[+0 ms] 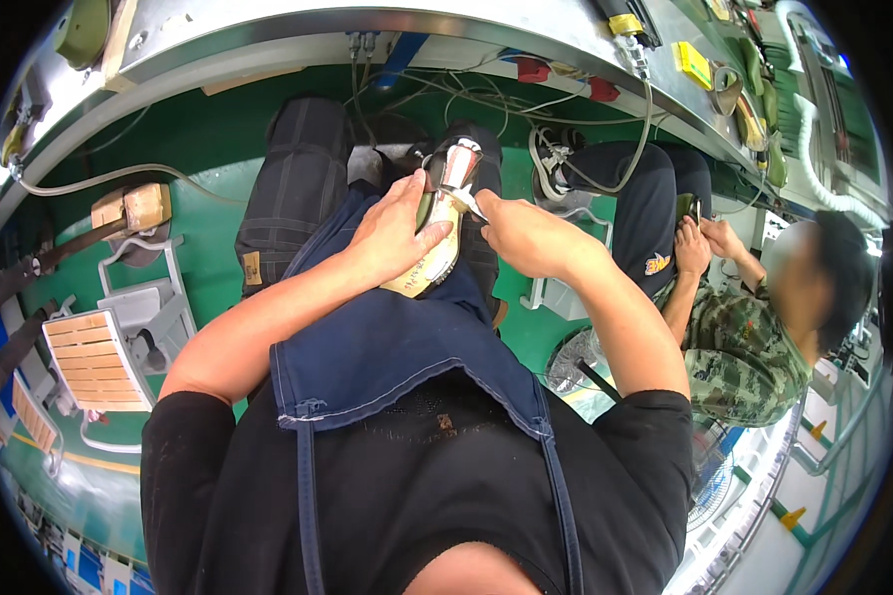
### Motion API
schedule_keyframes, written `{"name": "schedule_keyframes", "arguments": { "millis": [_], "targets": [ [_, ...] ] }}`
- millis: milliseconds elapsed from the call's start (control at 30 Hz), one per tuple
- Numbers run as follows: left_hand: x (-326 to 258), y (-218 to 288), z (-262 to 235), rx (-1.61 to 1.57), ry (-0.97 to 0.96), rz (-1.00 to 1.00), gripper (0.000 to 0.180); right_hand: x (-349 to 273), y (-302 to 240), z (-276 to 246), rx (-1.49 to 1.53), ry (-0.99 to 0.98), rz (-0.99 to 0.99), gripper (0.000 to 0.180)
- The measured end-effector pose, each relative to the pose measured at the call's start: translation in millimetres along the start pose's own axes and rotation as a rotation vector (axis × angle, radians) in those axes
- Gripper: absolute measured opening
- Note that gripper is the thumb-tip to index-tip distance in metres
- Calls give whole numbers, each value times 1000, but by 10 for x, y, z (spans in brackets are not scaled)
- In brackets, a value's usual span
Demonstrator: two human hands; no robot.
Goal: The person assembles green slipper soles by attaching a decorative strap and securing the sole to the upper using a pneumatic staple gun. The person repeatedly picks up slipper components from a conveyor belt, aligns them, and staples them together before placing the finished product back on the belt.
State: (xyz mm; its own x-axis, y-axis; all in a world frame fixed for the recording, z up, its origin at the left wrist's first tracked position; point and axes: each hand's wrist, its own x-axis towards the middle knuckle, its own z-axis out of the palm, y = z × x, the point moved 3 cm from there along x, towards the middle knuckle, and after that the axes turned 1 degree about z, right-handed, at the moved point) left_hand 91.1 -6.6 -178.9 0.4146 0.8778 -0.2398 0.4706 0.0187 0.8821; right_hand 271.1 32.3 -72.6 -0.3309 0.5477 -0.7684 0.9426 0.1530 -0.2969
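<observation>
In my lap, over a dark blue apron (397, 342), lies a shoe (432, 270) with its pale yellow underside facing up. Dark green material shows along its side, and a red and white part sits at its far end. My left hand (397, 230) is closed round the shoe's left side, thumb across the underside. On the other side, my right hand (526, 235) is closed in a pinch on a small pale, flat piece (469, 204) against the shoe's narrow middle. I cannot tell whether that piece is a tool's blade or a strip of material.
A metal workbench edge (298, 30) curves across the far side, with cables (476, 89) beneath. At right sits a co-worker (754, 327), whose hands (700, 248) hold a small dark green thing. Slatted wooden stools (94, 359) and a wooden block (147, 206) stand at left.
</observation>
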Motion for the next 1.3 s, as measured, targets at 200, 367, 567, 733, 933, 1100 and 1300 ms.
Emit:
{"name": "schedule_keyframes", "arguments": {
  "millis": [200, 367, 567, 733, 933, 1100, 1300],
  "targets": [
    [41, -42, -30, -60, -3, -42, 87, 73, 13, -16, -34, -20, -18, 20],
    [81, -71, -60, -81, -16, -18, 87, 85, 58, -47, -68, -19, -64, 20],
    [105, -95, -58, -100, -3, -13, 85, 114, 172, -7, -96, 34, -134, 19],
    [101, -82, -90, -93, -11, -24, 85, 131, 204, -19, -124, 51, -185, 19],
    [119, -57, -122, -126, -44, -24, 86, 106, 139, -100, -193, 64, -193, 20],
    [262, -211, -48, -674, -126, -201, 72, 94, 159, -27, -248, 154, -221, 20],
    [521, -274, 79, -1203, -345, -547, 43, 95, 184, 127, -557, 345, -258, 14]
  ]
}}
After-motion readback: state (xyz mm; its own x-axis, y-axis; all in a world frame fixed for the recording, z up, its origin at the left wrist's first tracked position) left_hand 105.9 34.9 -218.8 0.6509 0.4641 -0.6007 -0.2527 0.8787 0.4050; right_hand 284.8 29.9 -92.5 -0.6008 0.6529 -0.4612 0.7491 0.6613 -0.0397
